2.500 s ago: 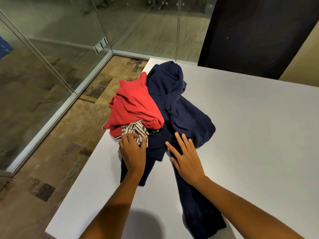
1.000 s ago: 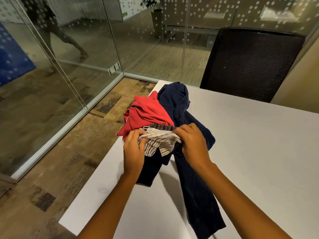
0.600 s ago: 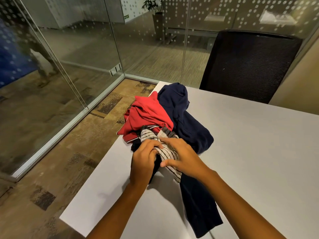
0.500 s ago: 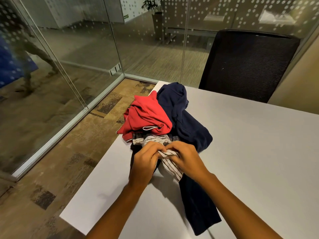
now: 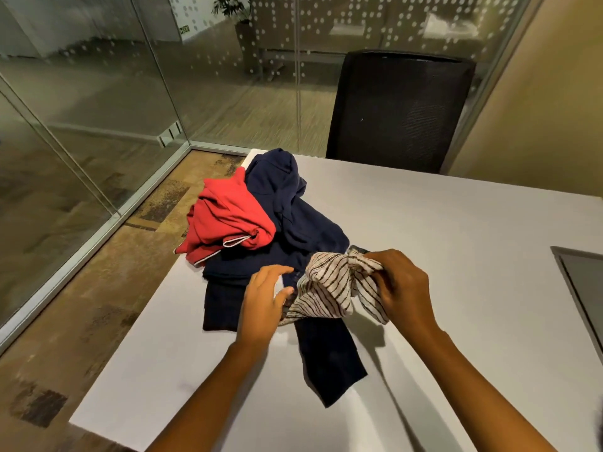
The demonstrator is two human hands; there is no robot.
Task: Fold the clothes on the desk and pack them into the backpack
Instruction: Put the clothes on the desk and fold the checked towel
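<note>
right hand [image 5: 404, 288] grasps a bunched white cloth garment with dark stripes [image 5: 329, 291], held just above the white desk [image 5: 456, 243] at the near edge of the pile. left hand [image 5: 262, 301] has its fingers loosely extended, thumb touching the garment's lower edge. behind: crumpled red shirt [image 5: 228, 220] on a navy blue hooded top [image 5: 303, 220]; black mesh chair [image 5: 398, 109] beyond.

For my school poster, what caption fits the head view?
Right hand grips a crumpled black-striped white cloth above a navy fabric garment on the white desk.

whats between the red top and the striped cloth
In the head view, only the dark navy garment lies between the red top and the striped cloth, spread on the desk.
</note>
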